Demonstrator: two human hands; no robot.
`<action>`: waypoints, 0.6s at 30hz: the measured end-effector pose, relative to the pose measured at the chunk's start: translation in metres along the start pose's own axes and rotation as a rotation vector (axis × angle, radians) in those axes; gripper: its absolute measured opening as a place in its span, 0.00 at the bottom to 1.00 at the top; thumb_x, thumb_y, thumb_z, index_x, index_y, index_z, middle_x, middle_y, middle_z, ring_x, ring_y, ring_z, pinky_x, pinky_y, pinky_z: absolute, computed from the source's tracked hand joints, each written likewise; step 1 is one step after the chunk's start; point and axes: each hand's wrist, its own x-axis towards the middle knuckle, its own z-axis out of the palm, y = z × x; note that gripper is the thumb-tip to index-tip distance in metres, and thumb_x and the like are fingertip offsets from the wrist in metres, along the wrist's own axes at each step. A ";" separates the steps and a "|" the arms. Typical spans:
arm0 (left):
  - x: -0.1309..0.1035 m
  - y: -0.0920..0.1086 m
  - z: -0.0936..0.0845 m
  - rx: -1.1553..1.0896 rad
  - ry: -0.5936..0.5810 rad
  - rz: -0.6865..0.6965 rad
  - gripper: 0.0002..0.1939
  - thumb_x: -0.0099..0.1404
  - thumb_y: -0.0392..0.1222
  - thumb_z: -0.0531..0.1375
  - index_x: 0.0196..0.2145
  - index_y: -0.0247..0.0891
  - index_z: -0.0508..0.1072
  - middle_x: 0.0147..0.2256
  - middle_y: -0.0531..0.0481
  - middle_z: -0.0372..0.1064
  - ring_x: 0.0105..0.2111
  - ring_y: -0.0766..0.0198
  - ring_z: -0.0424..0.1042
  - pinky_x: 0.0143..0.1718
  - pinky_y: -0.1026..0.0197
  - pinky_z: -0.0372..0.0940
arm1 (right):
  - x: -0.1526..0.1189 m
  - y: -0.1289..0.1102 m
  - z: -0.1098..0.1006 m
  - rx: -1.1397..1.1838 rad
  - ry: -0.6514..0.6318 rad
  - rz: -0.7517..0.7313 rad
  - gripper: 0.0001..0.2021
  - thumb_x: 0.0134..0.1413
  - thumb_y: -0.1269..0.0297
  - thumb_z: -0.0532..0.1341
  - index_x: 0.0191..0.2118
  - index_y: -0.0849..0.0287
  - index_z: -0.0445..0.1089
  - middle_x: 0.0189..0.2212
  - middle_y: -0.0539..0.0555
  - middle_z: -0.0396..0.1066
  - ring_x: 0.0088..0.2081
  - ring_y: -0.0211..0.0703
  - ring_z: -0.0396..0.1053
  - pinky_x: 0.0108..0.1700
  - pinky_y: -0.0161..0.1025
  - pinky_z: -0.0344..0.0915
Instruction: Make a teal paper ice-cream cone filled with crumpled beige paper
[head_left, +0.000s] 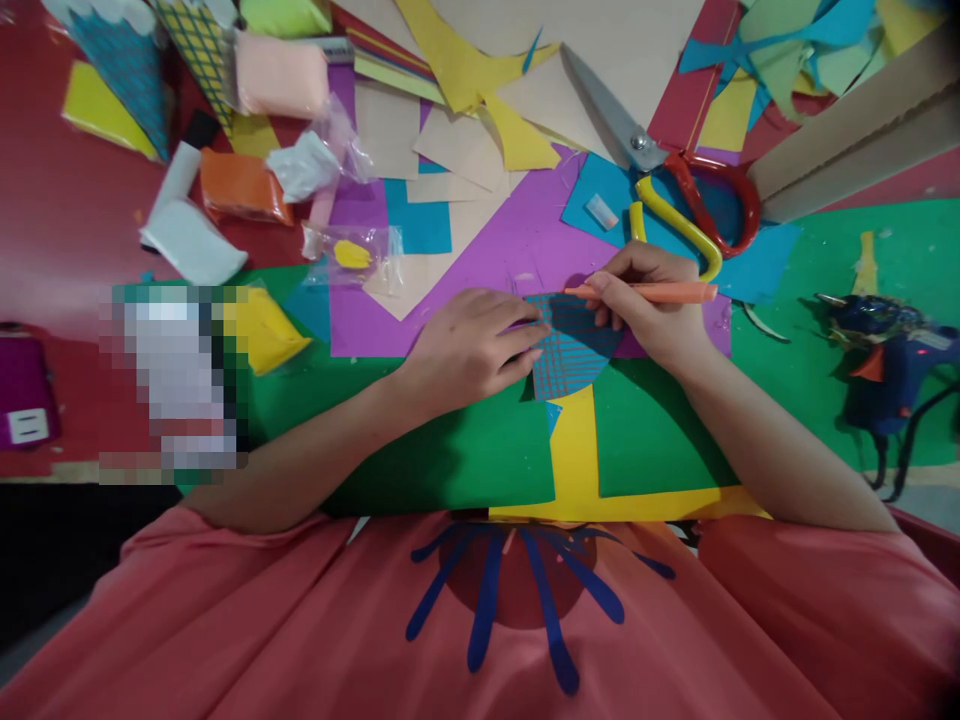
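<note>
A blue paper piece (576, 350) with dark crossed lines lies at the middle, over purple paper (487, 290) and green sheets. My left hand (480, 345) rests flat at its left side, fingers spread a little, fingertips on its left edge. Pinched in my right hand (649, 300) is an orange pen (675, 292), its tip at the upper edge of the blue piece. Above my right hand lie large scissors (637, 140) with red and yellow handles, blades apart.
Packets of coloured clay (281, 75) and two patterned paper cones (124, 60) lie at the upper left. A glue gun (892, 370) sits at the right, below a cardboard piece (862, 130). Paper scraps (810, 50) lie at the top right.
</note>
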 end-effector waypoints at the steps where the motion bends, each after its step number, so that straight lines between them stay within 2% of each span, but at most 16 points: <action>1: 0.000 0.000 0.000 0.005 0.021 0.012 0.14 0.74 0.43 0.52 0.45 0.39 0.78 0.44 0.45 0.78 0.46 0.57 0.76 0.46 0.53 0.69 | 0.000 0.001 0.000 -0.004 0.004 -0.007 0.17 0.54 0.48 0.66 0.24 0.55 0.68 0.18 0.48 0.69 0.18 0.35 0.63 0.21 0.37 0.57; 5: 0.000 -0.001 0.000 0.006 0.040 0.021 0.14 0.74 0.43 0.52 0.45 0.39 0.78 0.44 0.45 0.78 0.45 0.57 0.76 0.45 0.53 0.69 | 0.000 0.003 0.000 -0.004 0.003 -0.033 0.14 0.56 0.54 0.66 0.25 0.56 0.69 0.19 0.48 0.69 0.18 0.34 0.64 0.21 0.37 0.57; 12: 0.001 0.000 -0.001 0.010 -0.019 -0.018 0.15 0.74 0.43 0.51 0.45 0.41 0.78 0.45 0.46 0.79 0.46 0.58 0.77 0.47 0.54 0.69 | 0.000 0.000 0.000 -0.042 -0.028 -0.023 0.13 0.56 0.56 0.66 0.25 0.56 0.69 0.19 0.47 0.67 0.19 0.34 0.63 0.22 0.37 0.58; 18: 0.001 -0.001 0.000 0.029 0.095 0.043 0.13 0.73 0.41 0.53 0.43 0.39 0.77 0.42 0.47 0.79 0.43 0.58 0.77 0.43 0.55 0.70 | -0.001 0.001 0.000 -0.068 -0.020 -0.028 0.11 0.57 0.60 0.65 0.26 0.57 0.69 0.18 0.46 0.67 0.19 0.32 0.62 0.22 0.36 0.57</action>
